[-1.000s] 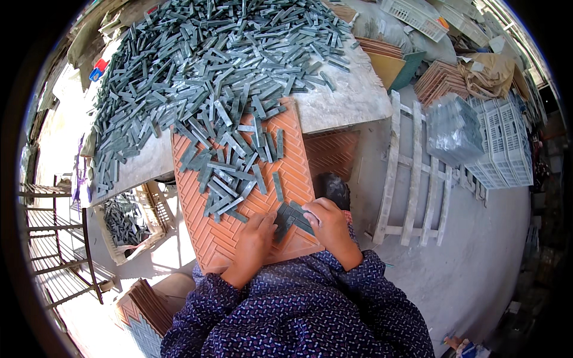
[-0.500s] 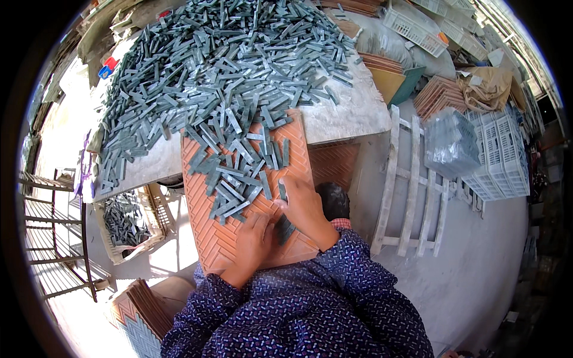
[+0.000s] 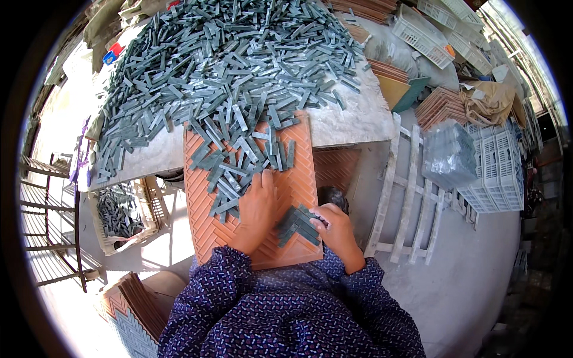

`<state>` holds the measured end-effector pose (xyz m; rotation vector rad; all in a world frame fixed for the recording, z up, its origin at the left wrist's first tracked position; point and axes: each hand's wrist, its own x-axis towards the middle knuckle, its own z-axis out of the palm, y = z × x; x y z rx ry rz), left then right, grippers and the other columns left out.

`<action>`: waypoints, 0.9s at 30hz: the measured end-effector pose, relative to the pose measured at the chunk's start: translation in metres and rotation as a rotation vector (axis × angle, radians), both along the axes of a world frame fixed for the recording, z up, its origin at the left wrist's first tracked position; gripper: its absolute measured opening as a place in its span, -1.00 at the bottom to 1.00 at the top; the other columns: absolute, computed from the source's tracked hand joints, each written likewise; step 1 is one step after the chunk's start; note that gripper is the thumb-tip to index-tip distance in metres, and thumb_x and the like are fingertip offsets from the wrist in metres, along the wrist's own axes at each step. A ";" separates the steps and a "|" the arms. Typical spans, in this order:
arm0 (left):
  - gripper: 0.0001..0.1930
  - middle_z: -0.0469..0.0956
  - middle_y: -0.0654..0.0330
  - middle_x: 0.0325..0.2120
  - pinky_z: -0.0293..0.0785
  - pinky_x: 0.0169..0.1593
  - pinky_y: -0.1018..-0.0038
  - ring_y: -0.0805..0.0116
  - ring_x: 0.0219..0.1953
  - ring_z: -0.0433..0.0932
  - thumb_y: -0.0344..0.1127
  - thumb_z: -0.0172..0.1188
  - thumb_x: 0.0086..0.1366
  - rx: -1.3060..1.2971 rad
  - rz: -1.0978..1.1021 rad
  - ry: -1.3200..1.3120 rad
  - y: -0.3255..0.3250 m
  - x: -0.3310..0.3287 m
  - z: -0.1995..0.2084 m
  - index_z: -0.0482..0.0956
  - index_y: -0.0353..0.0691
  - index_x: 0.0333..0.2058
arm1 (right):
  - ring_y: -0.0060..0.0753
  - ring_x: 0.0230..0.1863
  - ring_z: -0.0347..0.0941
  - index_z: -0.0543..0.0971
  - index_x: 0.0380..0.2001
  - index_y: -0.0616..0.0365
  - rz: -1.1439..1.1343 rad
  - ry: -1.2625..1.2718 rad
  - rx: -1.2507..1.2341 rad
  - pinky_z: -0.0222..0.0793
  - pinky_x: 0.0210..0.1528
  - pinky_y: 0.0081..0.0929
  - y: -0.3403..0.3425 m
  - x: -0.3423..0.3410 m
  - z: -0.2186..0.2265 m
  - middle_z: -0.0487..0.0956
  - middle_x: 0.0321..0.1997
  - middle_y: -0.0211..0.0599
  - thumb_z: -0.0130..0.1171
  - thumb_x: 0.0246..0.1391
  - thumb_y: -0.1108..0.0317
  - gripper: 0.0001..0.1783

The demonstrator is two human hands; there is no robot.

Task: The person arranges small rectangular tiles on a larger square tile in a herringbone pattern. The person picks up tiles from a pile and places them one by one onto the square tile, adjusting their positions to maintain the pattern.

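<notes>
An orange tray (image 3: 286,206) with a moulded herringbone pattern lies in front of me, its far end on the table edge. Loose dark green strip tiles (image 3: 239,158) cover its far part. At its near right, several strips sit side by side as a herringbone patch (image 3: 298,225). My right hand (image 3: 337,230) is closed at the patch's right edge, thumb and fingers pinching a strip tile (image 3: 320,219). Over the near edge of the loose strips, my left hand (image 3: 258,206) has its fingers drawn together; its fingertips touch the strips, and what they hold is hidden.
A large heap of strips (image 3: 197,65) spreads over the pale table (image 3: 349,122). Below left stands a crate (image 3: 149,206) of strips. Stacked trays (image 3: 143,307) lean at lower left. A wooden pallet (image 3: 409,188) and white crates (image 3: 492,173) stand at right.
My right hand has moved right and nearer me with a strip, onto the herringbone patch, now uncovered. My left hand has moved away from me, up to the loose strips.
</notes>
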<state>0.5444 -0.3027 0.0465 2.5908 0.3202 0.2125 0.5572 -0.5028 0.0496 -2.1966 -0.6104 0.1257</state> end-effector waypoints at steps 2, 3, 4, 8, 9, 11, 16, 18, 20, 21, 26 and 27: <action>-0.56 0.48 0.02 -0.24 0.49 -0.37 0.25 0.01 -0.34 0.54 -0.36 0.24 0.09 -0.018 -0.031 -0.072 0.002 -0.003 -0.003 0.38 -0.26 -0.04 | -0.09 -0.25 0.48 0.56 -0.28 0.22 -0.003 -0.021 0.022 0.40 -0.20 -0.35 -0.001 -0.003 -0.004 0.52 -0.32 -0.14 0.29 -0.17 0.56 -0.71; -0.58 0.48 0.03 -0.25 0.48 -0.35 0.25 0.02 -0.33 0.54 -0.37 0.25 0.08 -0.041 -0.065 -0.130 0.003 -0.009 -0.004 0.40 -0.26 -0.05 | -0.10 -0.25 0.48 0.57 -0.28 0.22 -0.005 -0.040 0.037 0.40 -0.20 -0.35 -0.001 -0.004 -0.005 0.52 -0.32 -0.14 0.28 -0.18 0.57 -0.72; -0.59 0.49 0.04 -0.26 0.48 -0.32 0.26 0.02 -0.31 0.53 -0.39 0.26 0.07 -0.065 -0.100 -0.187 0.004 -0.015 -0.005 0.42 -0.26 -0.07 | -0.10 -0.26 0.48 0.57 -0.29 0.23 -0.007 -0.058 0.051 0.40 -0.21 -0.35 0.000 -0.004 -0.006 0.52 -0.33 -0.15 0.27 -0.18 0.58 -0.72; -0.65 0.51 0.06 -0.30 0.46 -0.24 0.28 0.03 -0.26 0.52 -0.42 0.26 0.06 -0.127 -0.178 -0.204 0.002 -0.037 -0.010 0.46 -0.29 -0.14 | -0.11 -0.27 0.47 0.57 -0.31 0.22 -0.008 -0.094 0.059 0.41 -0.22 -0.34 0.006 -0.001 -0.005 0.51 -0.34 -0.16 0.25 -0.18 0.61 -0.73; -0.66 0.51 0.06 -0.31 0.46 -0.24 0.28 0.03 -0.26 0.52 -0.42 0.27 0.06 -0.132 -0.178 -0.183 0.000 -0.041 -0.010 0.47 -0.30 -0.15 | -0.11 -0.27 0.48 0.58 -0.30 0.23 -0.005 -0.093 0.065 0.41 -0.22 -0.36 0.007 0.000 -0.007 0.52 -0.34 -0.15 0.25 -0.17 0.61 -0.74; -0.67 0.51 0.05 -0.32 0.46 -0.23 0.28 0.03 -0.25 0.51 -0.43 0.27 0.06 -0.138 -0.183 -0.167 -0.001 -0.043 -0.013 0.47 -0.32 -0.16 | -0.11 -0.28 0.50 0.58 -0.29 0.23 0.004 -0.094 0.072 0.41 -0.22 -0.39 0.008 0.003 -0.014 0.54 -0.32 -0.14 0.25 -0.13 0.61 -0.75; -0.68 0.49 0.04 -0.34 0.44 -0.22 0.27 0.02 -0.28 0.50 -0.44 0.27 0.05 -0.164 -0.181 -0.199 -0.004 -0.046 -0.023 0.47 -0.32 -0.18 | -0.10 -0.27 0.51 0.59 -0.29 0.24 0.022 -0.058 0.071 0.41 -0.21 -0.40 0.012 0.009 -0.013 0.55 -0.31 -0.13 0.25 -0.13 0.60 -0.76; -0.70 0.49 0.04 -0.35 0.44 -0.23 0.27 0.01 -0.29 0.49 -0.45 0.26 0.04 -0.145 -0.181 -0.193 -0.003 -0.049 -0.017 0.48 -0.32 -0.21 | -0.12 -0.27 0.52 0.58 -0.27 0.24 0.028 -0.047 0.063 0.42 -0.22 -0.41 0.011 0.011 -0.009 0.55 -0.31 -0.13 0.25 -0.12 0.58 -0.75; -0.73 0.48 0.03 -0.36 0.43 -0.24 0.26 0.00 -0.30 0.49 -0.47 0.26 0.04 -0.138 -0.182 -0.192 -0.003 -0.053 -0.016 0.49 -0.33 -0.23 | -0.14 -0.28 0.53 0.58 -0.25 0.24 0.020 -0.041 0.055 0.42 -0.23 -0.42 0.011 0.011 -0.001 0.55 -0.30 -0.12 0.26 -0.11 0.57 -0.74; -0.73 0.48 0.03 -0.37 0.43 -0.25 0.26 0.00 -0.31 0.49 -0.47 0.25 0.04 -0.141 -0.183 -0.194 -0.003 -0.054 -0.018 0.49 -0.33 -0.24 | -0.17 -0.30 0.54 0.57 -0.24 0.24 -0.002 -0.018 0.072 0.43 -0.24 -0.43 0.011 0.009 -0.001 0.55 -0.30 -0.12 0.26 -0.10 0.56 -0.74; -0.76 0.47 0.01 -0.37 0.43 -0.29 0.25 -0.01 -0.34 0.49 -0.48 0.23 0.06 -0.166 -0.169 -0.162 -0.008 -0.055 -0.017 0.50 -0.31 -0.24 | -0.26 -0.36 0.56 0.56 -0.21 0.25 -0.050 0.000 0.116 0.44 -0.29 -0.47 0.006 0.005 0.000 0.56 -0.30 -0.10 0.24 -0.06 0.56 -0.73; -0.76 0.47 0.01 -0.38 0.43 -0.29 0.24 -0.01 -0.34 0.49 -0.49 0.22 0.06 -0.170 -0.161 -0.168 -0.009 -0.054 -0.018 0.51 -0.31 -0.24 | -0.26 -0.36 0.56 0.56 -0.21 0.26 -0.047 0.000 0.124 0.43 -0.29 -0.47 0.006 0.005 0.000 0.56 -0.30 -0.10 0.24 -0.06 0.56 -0.73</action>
